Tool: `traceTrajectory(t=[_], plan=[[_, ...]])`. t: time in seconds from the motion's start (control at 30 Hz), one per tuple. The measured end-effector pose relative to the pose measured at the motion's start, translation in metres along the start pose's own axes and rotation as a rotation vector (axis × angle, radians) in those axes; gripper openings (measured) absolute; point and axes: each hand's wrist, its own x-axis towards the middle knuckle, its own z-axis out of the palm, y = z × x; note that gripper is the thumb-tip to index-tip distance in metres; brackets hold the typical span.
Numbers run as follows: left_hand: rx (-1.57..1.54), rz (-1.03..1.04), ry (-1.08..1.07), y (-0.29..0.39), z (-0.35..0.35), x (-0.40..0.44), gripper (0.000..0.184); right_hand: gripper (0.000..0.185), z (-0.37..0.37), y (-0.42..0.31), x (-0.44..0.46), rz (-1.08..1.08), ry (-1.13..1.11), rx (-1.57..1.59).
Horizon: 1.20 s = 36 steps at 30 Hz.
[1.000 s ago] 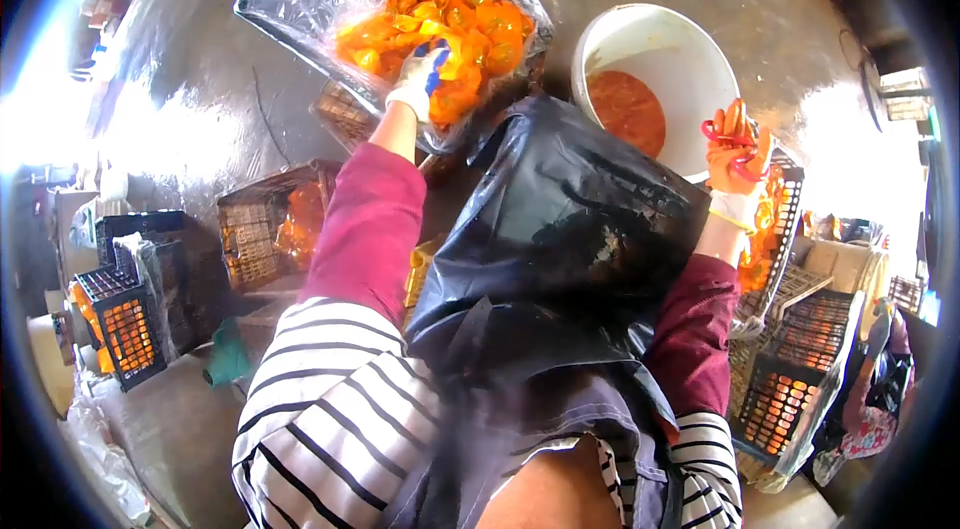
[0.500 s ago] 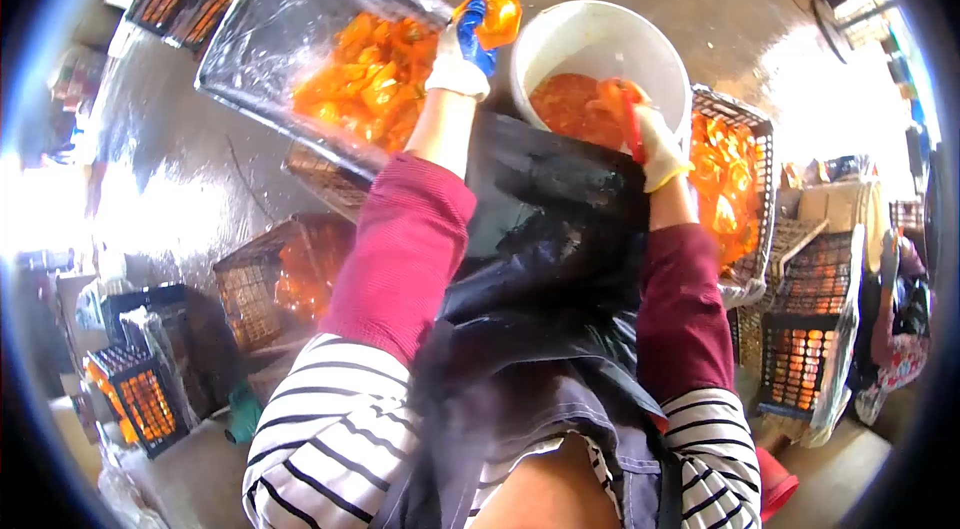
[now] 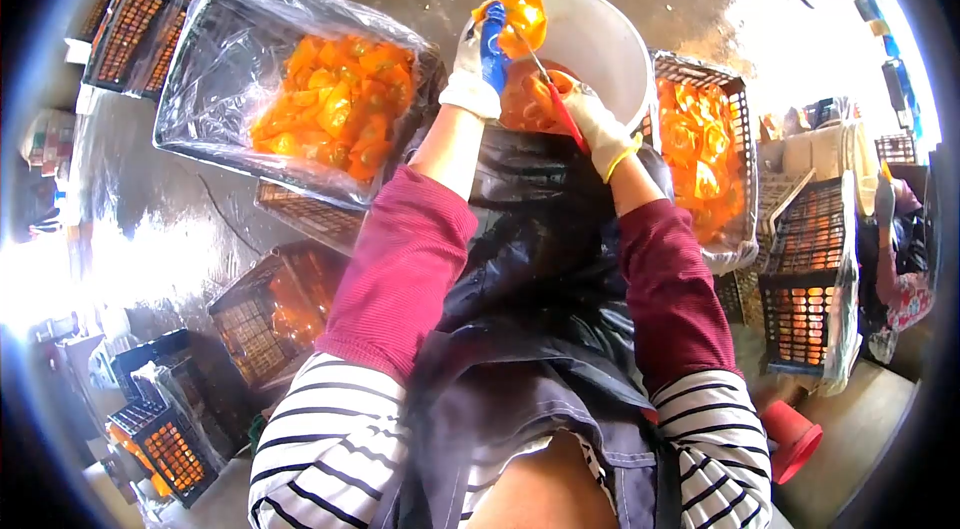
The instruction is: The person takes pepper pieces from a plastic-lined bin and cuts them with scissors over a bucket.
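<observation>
My left hand [image 3: 477, 64], in a white glove with blue on the fingers, is closed around a glossy, hollow orange pepper-like piece [image 3: 527, 17] at the rim of a white bucket [image 3: 622, 41]. My gloved right hand [image 3: 600, 126] grips a red-handled knife [image 3: 569, 114], its thin blade reaching up to the piece. Whether the blade cuts into it I cannot tell. Reddish-orange pulp [image 3: 527, 94] lies in the bucket below both hands. Left of the bucket, a plastic-lined crate [image 3: 205, 79] holds a heap of orange pieces [image 3: 335, 99].
To the right of the bucket stands a black crate [image 3: 745, 119] filled with orange pieces. More crates [image 3: 800, 319] are stacked at the right, and others [image 3: 245, 329] sit at the lower left. A red container [image 3: 793, 441] is near my right elbow. Another person [image 3: 905, 259] is at the far right.
My right hand has lifted the knife out of the bucket and moved left, bringing the blade to the orange piece. My left hand has moved to the bucket's rim. The camera view has shifted.
</observation>
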Motion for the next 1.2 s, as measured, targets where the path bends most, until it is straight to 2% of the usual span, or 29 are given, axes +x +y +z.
traceTrajectory(t=[0.07,0.1,0.17,0.23,0.3,0.37,0.43,0.53,0.6,0.67,0.73,0.77,0.83,0.87,0.93,0.97,1.07,1.13,1.17,1.2], plan=[[-0.095,-0.072,0.03,0.001,-0.001,0.001,0.059,0.039,0.005,-0.026,-0.017,0.123,-0.057,0.015],[-0.088,-0.053,0.033,0.002,0.001,-0.002,0.062,0.039,0.008,-0.029,-0.018,0.116,-0.036,-0.007],[0.055,-0.047,0.024,0.015,0.008,-0.017,0.063,0.04,0.011,-0.031,-0.017,0.1,0.003,-0.049],[0.087,-0.06,-0.05,0.01,-0.001,-0.013,0.062,0.039,-0.007,0.028,0.019,-0.052,0.03,0.048],[0.051,-0.017,-0.047,-0.005,-0.007,-0.006,0.058,0.038,-0.01,0.035,0.023,-0.069,0.078,0.064],[0.034,-0.014,-0.027,-0.004,-0.003,-0.008,0.055,0.037,0.004,-0.008,-0.009,0.047,0.148,-0.001],[0.036,-0.052,0.014,0.008,0.005,-0.018,0.053,0.036,0.007,-0.016,-0.013,0.076,0.128,-0.028],[0.418,-0.149,0.06,0.011,0.005,-0.015,0.052,0.034,0.008,-0.008,-0.006,0.018,0.16,0.004],[0.776,-0.066,-0.061,0.0,-0.009,-0.005,0.05,0.032,0.006,-0.003,-0.005,0.002,0.192,0.074],[0.747,-0.055,-0.086,-0.001,-0.009,-0.006,0.049,0.031,0.016,-0.028,-0.023,0.04,0.209,0.172],[0.331,-0.12,-0.012,0.01,0.007,-0.021,0.048,0.03,0.023,-0.051,-0.034,0.028,0.226,-0.044],[0.445,-0.145,-0.023,0.011,0.006,-0.02,0.049,0.03,0.025,-0.056,-0.036,0.022,0.232,-0.152],[0.674,-0.193,-0.044,0.013,0.0,-0.014,0.05,0.028,0.021,-0.042,-0.03,-0.018,0.197,-0.015],[0.753,-0.152,-0.032,0.007,-0.002,-0.01,0.05,0.027,0.018,-0.035,-0.028,-0.039,0.179,0.053],[0.913,-0.071,-0.008,0.001,0.0,-0.01,0.051,0.027,0.02,-0.044,-0.031,0.018,0.205,-0.006],[0.793,0.075,0.013,-0.005,0.0,-0.016,0.043,0.027,0.02,-0.049,-0.034,0.046,0.219,-0.035],[0.759,0.054,-0.002,0.015,0.009,-0.022,0.042,0.033,0.027,-0.063,-0.036,0.078,0.2,-0.116],[0.84,0.222,-0.074,-0.003,-0.012,-0.005,0.039,0.035,0.025,-0.06,-0.035,0.086,0.136,-0.061],[0.946,0.218,-0.076,-0.009,-0.02,-0.001,0.039,0.036,0.023,-0.058,-0.035,0.09,0.106,-0.033],[0.898,0.173,-0.078,-0.009,-0.02,0.0,0.038,0.036,0.023,-0.059,-0.034,0.094,0.095,-0.042]])
